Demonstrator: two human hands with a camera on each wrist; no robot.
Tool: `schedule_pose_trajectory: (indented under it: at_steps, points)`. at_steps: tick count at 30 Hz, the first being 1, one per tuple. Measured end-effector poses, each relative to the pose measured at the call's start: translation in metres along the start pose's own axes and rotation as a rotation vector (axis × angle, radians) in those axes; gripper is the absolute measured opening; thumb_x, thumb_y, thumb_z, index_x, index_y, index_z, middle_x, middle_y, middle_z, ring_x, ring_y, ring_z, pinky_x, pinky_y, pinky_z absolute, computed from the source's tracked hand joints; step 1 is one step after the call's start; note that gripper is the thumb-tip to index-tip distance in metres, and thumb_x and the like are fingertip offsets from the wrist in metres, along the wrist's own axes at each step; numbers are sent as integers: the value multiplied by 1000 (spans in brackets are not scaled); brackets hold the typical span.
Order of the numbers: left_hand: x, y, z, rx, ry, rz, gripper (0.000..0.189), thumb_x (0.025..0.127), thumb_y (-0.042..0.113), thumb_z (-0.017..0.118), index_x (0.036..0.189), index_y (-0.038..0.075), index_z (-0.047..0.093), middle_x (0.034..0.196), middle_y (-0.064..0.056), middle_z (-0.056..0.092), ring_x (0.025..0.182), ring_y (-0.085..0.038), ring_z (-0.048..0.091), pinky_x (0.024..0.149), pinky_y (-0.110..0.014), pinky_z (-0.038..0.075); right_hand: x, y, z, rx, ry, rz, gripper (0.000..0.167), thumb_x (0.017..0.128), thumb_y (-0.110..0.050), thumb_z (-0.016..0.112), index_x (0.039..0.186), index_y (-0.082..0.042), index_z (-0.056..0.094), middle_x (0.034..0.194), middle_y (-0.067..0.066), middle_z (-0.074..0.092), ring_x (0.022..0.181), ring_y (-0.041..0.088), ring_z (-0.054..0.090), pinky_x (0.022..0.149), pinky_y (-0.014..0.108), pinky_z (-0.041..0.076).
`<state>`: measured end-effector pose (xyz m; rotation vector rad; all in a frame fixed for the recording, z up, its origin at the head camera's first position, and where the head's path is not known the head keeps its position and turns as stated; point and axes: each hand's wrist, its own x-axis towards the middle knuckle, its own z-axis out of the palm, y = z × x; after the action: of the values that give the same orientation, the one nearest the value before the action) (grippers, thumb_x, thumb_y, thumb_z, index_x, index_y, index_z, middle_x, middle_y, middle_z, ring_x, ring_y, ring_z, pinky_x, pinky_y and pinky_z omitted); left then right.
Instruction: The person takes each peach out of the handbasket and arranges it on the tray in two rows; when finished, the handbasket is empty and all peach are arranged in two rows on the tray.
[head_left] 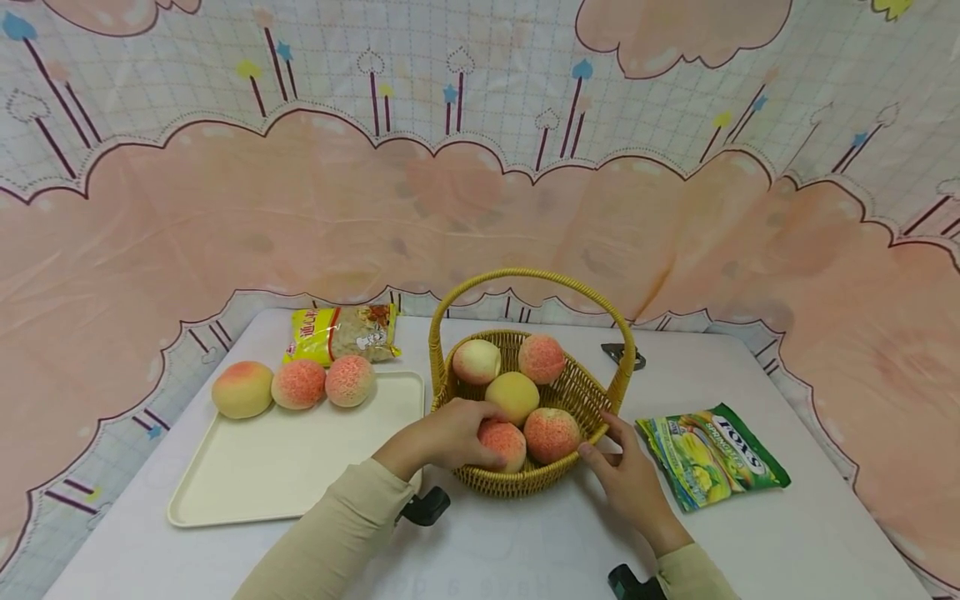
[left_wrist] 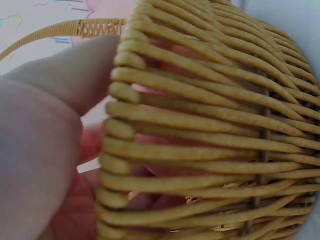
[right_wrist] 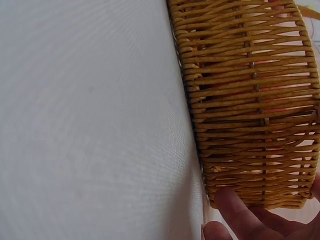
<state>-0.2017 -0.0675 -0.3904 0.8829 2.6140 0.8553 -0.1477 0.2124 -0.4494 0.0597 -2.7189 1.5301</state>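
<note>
A woven basket (head_left: 510, 483) with a tall arched handle stands mid-table, holding several peaches. My left hand (head_left: 457, 433) reaches over its front left rim and grips a pinkish-red peach (head_left: 506, 447) lying inside. The left wrist view has that hand (left_wrist: 35, 150) behind the wicker weave, its fingers partly hidden. At the right side, my right hand (head_left: 626, 471) holds the basket's rim, and in the right wrist view its fingers (right_wrist: 240, 215) lie against the wicker. Close by in the basket are another red peach (head_left: 552, 435) and a yellow one (head_left: 513, 397).
Left of the basket lies a cream tray (head_left: 285, 467) with a yellow-red peach (head_left: 242, 390) and two red ones along its back edge. Behind it is a yellow food packet (head_left: 343, 333). A green FOX'S bag (head_left: 716, 457) and a small black object (head_left: 624, 356) lie to the right.
</note>
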Motion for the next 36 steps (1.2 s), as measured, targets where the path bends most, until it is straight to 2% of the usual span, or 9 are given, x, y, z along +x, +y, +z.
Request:
schedule_pose_trajectory:
  at_steps: [7,13,19,23,30,36]
  points:
    - [-2,-5,-4,-145,22,-5,51,83,32,81,127,11,64,121,-1,65,110,-18,59,95,-38,48,1,2,1,-2,2,-4,69,101,-36,60,154,-9,27,149,31,39,111,38,63,79,42,57]
    - [-6,-6,-7,-261,43,-13,61,84,30,79,137,9,57,131,-5,59,119,-21,55,101,-42,44,0,1,1,0,0,-5,68,101,-36,61,154,-9,27,149,31,39,112,38,63,78,41,57]
    - [-8,-6,-10,-256,53,-14,71,83,33,75,145,8,52,139,-13,48,122,-26,49,103,-46,40,-2,-1,0,-3,4,-12,68,101,-35,61,154,-7,28,149,32,39,111,38,63,78,40,57]
    - [-10,-7,-10,-256,51,-22,68,84,33,73,145,8,53,134,-13,50,115,-24,51,99,-45,43,-1,0,0,1,1,-9,68,101,-35,61,154,-8,28,149,31,39,111,38,63,78,40,57]
    - [-12,-9,-10,-276,63,-6,63,85,31,74,140,7,56,134,-10,54,115,-22,53,98,-41,44,0,1,1,1,4,-15,67,101,-34,61,154,-9,28,148,30,39,111,37,64,80,42,57]
    - [-13,-7,-11,-284,62,14,62,84,30,75,138,5,56,121,-6,62,105,-18,58,92,-36,48,-2,-3,-1,-5,-3,-11,68,101,-34,61,154,-7,27,148,33,38,111,37,63,77,41,57]
